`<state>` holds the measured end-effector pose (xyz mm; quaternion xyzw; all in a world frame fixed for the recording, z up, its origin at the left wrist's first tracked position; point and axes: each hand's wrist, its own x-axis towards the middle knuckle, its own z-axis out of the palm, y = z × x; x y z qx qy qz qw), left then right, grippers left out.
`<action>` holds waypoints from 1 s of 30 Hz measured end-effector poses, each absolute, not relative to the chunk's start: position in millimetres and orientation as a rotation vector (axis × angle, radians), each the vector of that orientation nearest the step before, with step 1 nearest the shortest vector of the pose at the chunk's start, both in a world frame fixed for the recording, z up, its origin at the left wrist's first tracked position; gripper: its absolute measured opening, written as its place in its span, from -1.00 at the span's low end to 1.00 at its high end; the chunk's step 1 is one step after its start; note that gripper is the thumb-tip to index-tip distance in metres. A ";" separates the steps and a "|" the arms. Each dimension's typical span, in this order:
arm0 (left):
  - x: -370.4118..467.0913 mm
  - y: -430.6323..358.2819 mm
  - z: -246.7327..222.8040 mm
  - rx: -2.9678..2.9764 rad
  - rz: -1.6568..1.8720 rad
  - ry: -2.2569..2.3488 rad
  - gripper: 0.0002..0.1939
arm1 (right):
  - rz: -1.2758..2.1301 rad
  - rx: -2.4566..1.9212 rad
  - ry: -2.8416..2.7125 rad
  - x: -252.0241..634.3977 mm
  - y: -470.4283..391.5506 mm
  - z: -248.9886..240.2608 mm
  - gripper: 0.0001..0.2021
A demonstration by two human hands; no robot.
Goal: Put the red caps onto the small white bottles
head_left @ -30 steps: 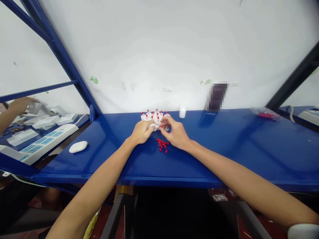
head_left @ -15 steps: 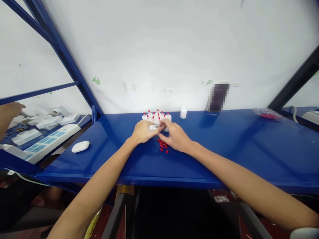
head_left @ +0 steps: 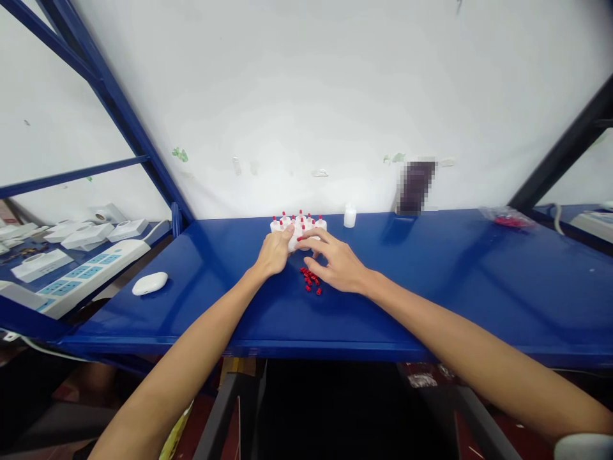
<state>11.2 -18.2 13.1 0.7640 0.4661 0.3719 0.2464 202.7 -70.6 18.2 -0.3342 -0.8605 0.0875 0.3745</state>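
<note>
Several small white bottles with red caps (head_left: 276, 225) stand in a cluster near the wall. My left hand (head_left: 275, 251) is closed round a white bottle (head_left: 293, 243) at the front of the cluster. Beside it, my right hand (head_left: 335, 259) has its fingers apart, with the fingertips near the front bottles and nothing held that I can see. Below those fingers lies a small pile of loose red caps (head_left: 311, 280). Part of the cluster is hidden behind my hands.
One white bottle (head_left: 350, 216) stands to the right of the cluster. A white oval case (head_left: 150, 283) lies on the blue table (head_left: 191, 306) at left, near a power strip (head_left: 90, 275) and white boxes. A dark pixelated object leans on the wall; a plastic bag lies at right.
My right hand's fingers have spread and come away from my left hand. The held bottle has tilted more upright, and the view has shifted slightly. The other person's hand at far left has gone.
</note>
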 end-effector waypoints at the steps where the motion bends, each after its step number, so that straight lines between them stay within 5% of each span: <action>1: 11.9 -18.0 11.7 2.076 1.001 1.263 -0.24 | 0.190 -0.856 -2.212 202.7 -70.6 17.5 -0.71; 14: 3.5 -7.9 8.5 2.295 0.877 1.613 -0.28 | -0.022 -1.385 -2.427 232.4 -44.8 18.8 -0.81; 30: 5.0 -11.2 9.6 2.405 0.869 1.479 -0.31 | 0.165 -0.983 -2.319 217.1 -64.9 29.7 -0.86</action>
